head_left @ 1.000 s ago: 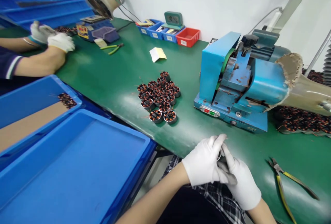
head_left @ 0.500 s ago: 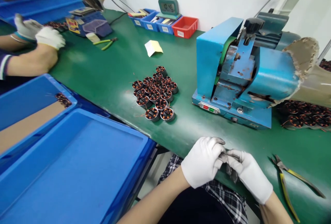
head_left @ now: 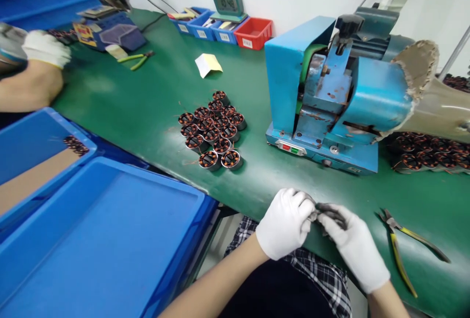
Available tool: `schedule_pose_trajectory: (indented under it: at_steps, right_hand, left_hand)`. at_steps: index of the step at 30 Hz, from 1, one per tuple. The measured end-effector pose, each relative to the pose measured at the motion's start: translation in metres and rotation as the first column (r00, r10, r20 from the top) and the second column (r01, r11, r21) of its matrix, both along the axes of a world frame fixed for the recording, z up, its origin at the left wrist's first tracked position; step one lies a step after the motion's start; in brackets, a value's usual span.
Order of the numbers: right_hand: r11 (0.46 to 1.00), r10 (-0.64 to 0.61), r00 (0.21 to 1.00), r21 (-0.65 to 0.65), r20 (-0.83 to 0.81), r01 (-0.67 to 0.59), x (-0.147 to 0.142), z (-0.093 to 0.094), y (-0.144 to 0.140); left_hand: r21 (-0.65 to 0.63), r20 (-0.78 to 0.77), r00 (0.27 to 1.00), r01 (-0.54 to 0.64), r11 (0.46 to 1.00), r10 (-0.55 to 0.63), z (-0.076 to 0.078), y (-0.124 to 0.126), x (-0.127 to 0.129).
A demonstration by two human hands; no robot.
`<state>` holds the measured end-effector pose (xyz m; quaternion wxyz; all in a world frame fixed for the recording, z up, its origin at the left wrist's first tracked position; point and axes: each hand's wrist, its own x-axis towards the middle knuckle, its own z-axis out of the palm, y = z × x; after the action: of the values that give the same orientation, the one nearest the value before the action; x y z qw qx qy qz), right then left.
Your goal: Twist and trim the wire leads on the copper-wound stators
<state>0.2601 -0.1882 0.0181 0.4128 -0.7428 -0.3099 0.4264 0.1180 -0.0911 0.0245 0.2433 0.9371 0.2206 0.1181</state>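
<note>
My left hand (head_left: 285, 224), in a white glove with darkened fingertips, is closed above the table's front edge. Its fingertips meet those of my right hand (head_left: 354, 239), gloved likewise and closed too. Whatever lies between the fingers, if anything, is hidden. To the right of my right hand, yellow-handled cutting pliers (head_left: 394, 227) lie with their jaws apart. Beyond my left hand, several wire-wound motor stators (head_left: 212, 134) with copper coils and metal rims stand grouped on the green table (head_left: 253, 195).
A blue belt grinding machine (head_left: 323, 98) stands behind my hands, with more stators (head_left: 429, 154) to its right. Blue trays (head_left: 106, 239) fill the left front. Small blue bins, a red bin (head_left: 253, 34) and a clock (head_left: 228, 3) line the wall. A co-worker's gloved hand (head_left: 47, 48) is at far left.
The view has shifted slightly, so most things sit further left. My hands stay together, with the fingertips slightly rearranged. The co-worker's hands have moved toward the left edge.
</note>
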Motion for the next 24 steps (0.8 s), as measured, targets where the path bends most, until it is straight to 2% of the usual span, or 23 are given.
schedule_pose_trajectory:
  at_steps: [2,3,5,7,9,11,13,16,18,20,22,24]
  right_hand:
    - [1.0,0.027,0.98,0.001,0.198,-0.028,-0.01,-0.003,0.003]
    - [1.0,-0.018,0.956,0.006,0.293,0.017,-0.009,-0.004,0.003]
    - [0.979,-0.201,0.891,0.047,0.407,0.199,0.001,-0.007,0.002]
    - [0.923,-0.38,0.842,0.094,0.383,0.374,0.018,-0.01,-0.005]
    - [0.905,-0.425,0.868,0.099,0.255,0.414,0.031,-0.013,-0.015]
    - [0.94,-0.341,0.919,0.096,0.2,0.328,0.034,-0.017,-0.024]
    - [0.97,-0.237,0.933,0.117,0.271,0.213,0.026,-0.019,-0.03]
    - [0.969,-0.151,0.871,0.244,0.468,0.037,0.007,-0.02,-0.027]
    - [0.937,-0.109,0.786,0.327,0.608,-0.123,-0.002,-0.017,-0.019]
    - [0.89,-0.031,0.663,0.322,0.748,-0.322,-0.004,-0.014,-0.009]
    - [0.837,0.059,0.499,0.229,0.865,-0.496,-0.002,-0.01,0.0]
    - [0.785,0.132,0.343,0.114,0.93,-0.609,0.002,-0.007,0.006]
  left_hand:
    - [0.02,0.019,1.0,-0.016,1.0,0.016,-0.002,-0.001,0.0]
    - [0.027,0.025,1.0,-0.018,0.999,0.017,-0.003,-0.002,0.001]
    - [0.034,0.037,0.999,-0.02,0.999,0.018,-0.005,-0.002,0.001]
    - [0.038,0.052,0.999,-0.016,0.999,0.014,-0.006,-0.002,0.001]
    - [0.042,0.061,0.998,-0.015,0.999,0.012,-0.006,-0.001,0.001]
    - [0.043,0.059,0.998,-0.017,0.999,0.014,-0.006,-0.001,0.001]
    - [0.045,0.056,0.998,-0.019,0.999,0.017,-0.006,-0.001,0.001]
    - [0.049,0.07,0.997,-0.025,0.998,0.021,-0.007,-0.001,0.002]
    - [0.054,0.083,0.996,-0.033,0.998,0.029,-0.008,-0.002,0.003]
    - [0.059,0.076,0.996,-0.044,0.997,0.039,-0.008,-0.003,0.004]
    - [0.047,0.056,0.997,-0.048,0.998,0.046,-0.006,-0.003,0.004]
    - [-0.027,0.084,0.996,-0.039,0.999,0.041,-0.004,0.0,0.001]
